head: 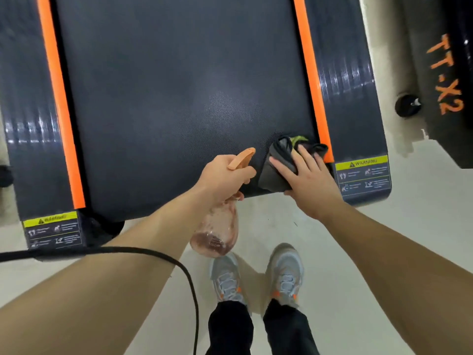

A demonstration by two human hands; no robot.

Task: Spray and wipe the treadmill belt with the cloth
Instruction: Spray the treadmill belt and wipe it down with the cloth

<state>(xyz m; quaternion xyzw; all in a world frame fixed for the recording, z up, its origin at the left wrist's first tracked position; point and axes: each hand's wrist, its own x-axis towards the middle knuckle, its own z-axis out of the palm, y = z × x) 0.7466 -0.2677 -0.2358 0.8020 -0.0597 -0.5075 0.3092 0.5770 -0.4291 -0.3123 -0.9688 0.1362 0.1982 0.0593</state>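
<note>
The dark treadmill belt fills the upper part of the head view, bordered by two orange strips. My left hand grips a pink see-through spray bottle by its neck, the orange nozzle pointing over the belt's near end. My right hand presses with spread fingers on a dark grey cloth lying at the belt's near right corner. A green patch of the cloth shows beyond my fingers.
Grey side rails with yellow warning labels flank the belt. A black cable loops across the pale floor by my left arm. Another black machine marked TT-X2 stands to the right. My shoes are just behind the treadmill's end.
</note>
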